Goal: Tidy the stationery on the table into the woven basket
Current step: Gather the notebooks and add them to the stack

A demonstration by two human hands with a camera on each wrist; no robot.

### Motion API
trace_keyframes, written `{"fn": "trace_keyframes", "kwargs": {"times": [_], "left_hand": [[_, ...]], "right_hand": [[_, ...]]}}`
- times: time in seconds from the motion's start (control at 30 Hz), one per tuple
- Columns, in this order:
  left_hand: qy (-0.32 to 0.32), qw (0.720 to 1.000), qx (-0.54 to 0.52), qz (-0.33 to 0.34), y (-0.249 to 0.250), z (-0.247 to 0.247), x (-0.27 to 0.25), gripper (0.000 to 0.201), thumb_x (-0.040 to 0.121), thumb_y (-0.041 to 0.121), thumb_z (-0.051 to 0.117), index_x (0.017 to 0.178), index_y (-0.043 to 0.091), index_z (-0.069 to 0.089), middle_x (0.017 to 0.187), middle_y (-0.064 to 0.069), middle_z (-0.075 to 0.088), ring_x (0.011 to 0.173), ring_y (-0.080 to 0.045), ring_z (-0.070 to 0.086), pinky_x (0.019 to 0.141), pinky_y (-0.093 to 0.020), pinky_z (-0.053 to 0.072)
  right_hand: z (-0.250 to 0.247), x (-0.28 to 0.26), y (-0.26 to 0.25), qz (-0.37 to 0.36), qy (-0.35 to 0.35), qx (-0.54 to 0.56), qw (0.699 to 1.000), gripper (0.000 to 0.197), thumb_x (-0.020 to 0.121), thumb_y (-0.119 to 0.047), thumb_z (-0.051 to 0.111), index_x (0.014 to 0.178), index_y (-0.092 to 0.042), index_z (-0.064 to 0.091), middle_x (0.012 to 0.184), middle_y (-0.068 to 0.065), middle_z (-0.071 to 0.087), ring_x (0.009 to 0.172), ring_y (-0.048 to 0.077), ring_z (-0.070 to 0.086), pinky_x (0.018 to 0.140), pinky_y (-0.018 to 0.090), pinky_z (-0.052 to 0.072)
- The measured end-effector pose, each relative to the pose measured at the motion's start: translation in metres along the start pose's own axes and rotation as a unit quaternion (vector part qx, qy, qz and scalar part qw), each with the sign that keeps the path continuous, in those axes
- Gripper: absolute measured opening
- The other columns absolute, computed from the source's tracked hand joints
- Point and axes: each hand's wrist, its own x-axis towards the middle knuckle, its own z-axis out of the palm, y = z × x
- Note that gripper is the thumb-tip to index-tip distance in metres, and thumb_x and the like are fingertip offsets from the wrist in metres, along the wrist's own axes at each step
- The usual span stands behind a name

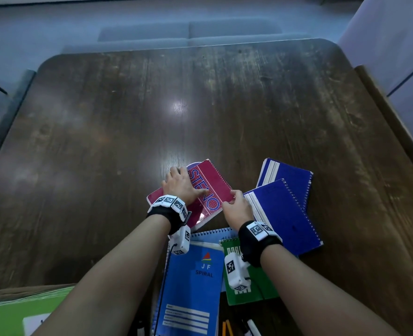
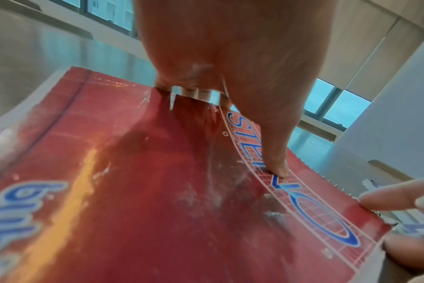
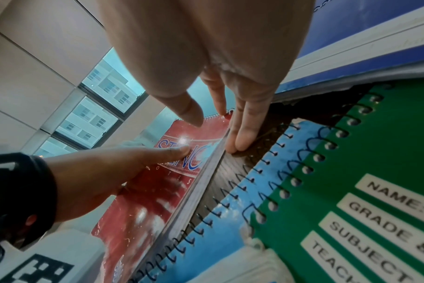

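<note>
Head view shows the dark wooden table (image 1: 224,105) with five spiral notebooks clustered at its near edge. Nearest lies one light-blue spiral notebook marked "JF SPIRAL" (image 1: 193,282), with one green spiral notebook (image 1: 256,287) overlapping its right side; its cover reads NAME, GRADE, SUBJECT in the right wrist view. At the near edge beside them lie two yellow pencils (image 1: 227,328) and a white marker (image 1: 254,327). In the near left corner sits a green-lined container (image 1: 18,304), only partly in view; whether it is the woven basket cannot be told.

Beyond these, one red spiral notebook printed "STENO" (image 1: 207,190) lies tilted, between both hands. The left hand (image 1: 180,185) rests flat on its cover, fingers over the far-left edge, thumb (image 2: 276,159) pressing on the lettering. The right hand (image 1: 237,206) touches its near-right edge with straight fingertips (image 3: 240,141) reaching down to the tabletop, thumb above the cover. Neither hand is curled round it.

Right of it, two dark-blue spiral notebooks (image 1: 283,212) overlap, the farther one (image 1: 290,173) partly under the nearer.
</note>
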Motion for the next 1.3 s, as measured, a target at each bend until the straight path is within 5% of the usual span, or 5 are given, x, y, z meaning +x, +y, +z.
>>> {"fn": "trace_keyframes", "kwargs": {"times": [0.27,0.5,0.63,0.8,1.3], "left_hand": [[-0.071,0.995,-0.066,-0.031,-0.009,-0.009,0.004,0.096,0.058,0.077,0.075,0.130,0.022,0.044,0.131,-0.003,0.056,0.124,-0.026,0.052,0.107,-0.050,0.039],[-0.096,0.952,-0.286,0.044,-0.034,-0.051,-0.013,0.020,0.088,0.025,0.074,0.095,0.020,0.055,0.092,0.006,0.068,0.079,-0.006,0.065,0.062,-0.019,0.045],[-0.061,0.910,-0.403,0.076,-0.047,-0.083,-0.041,0.019,0.090,0.022,0.071,0.099,0.018,0.055,0.096,0.002,0.071,0.081,-0.007,0.069,0.070,-0.023,0.052],[0.007,0.851,-0.515,0.103,-0.051,-0.124,-0.089,0.028,0.095,0.012,0.063,0.120,0.013,0.050,0.108,0.003,0.067,0.088,0.006,0.065,0.075,-0.011,0.049],[0.035,0.902,-0.418,0.107,-0.146,-0.188,-0.271,0.060,0.091,0.002,0.056,0.134,0.036,0.033,0.122,0.001,0.064,0.113,-0.019,0.061,0.103,-0.041,0.046]], "right_hand": [[-0.004,-0.001,-0.002,-0.012,-0.018,0.012,1.000,0.043,0.095,-0.021,0.054,0.136,-0.021,0.041,0.117,0.007,0.060,0.094,0.018,0.062,0.054,0.018,0.037],[-0.015,-0.013,-0.006,-0.025,-0.046,0.079,0.996,0.056,0.095,-0.018,0.061,0.144,-0.019,0.035,0.107,-0.004,0.062,0.087,0.011,0.060,0.068,0.023,0.047],[-0.015,-0.032,-0.020,-0.044,-0.083,0.144,0.985,0.079,0.079,-0.044,0.074,0.144,-0.027,0.032,0.113,-0.007,0.069,0.103,0.013,0.066,0.096,0.044,0.051],[-0.022,-0.074,-0.060,-0.112,-0.121,0.176,0.970,0.023,0.103,-0.014,0.051,0.125,-0.020,0.053,0.105,-0.016,0.064,0.090,-0.006,0.062,0.064,0.005,0.046],[-0.024,-0.269,-0.113,-0.190,-0.149,0.220,0.945,0.029,0.101,-0.001,0.046,0.121,-0.020,0.053,0.113,0.004,0.071,0.102,0.025,0.070,0.089,0.045,0.058]]}}
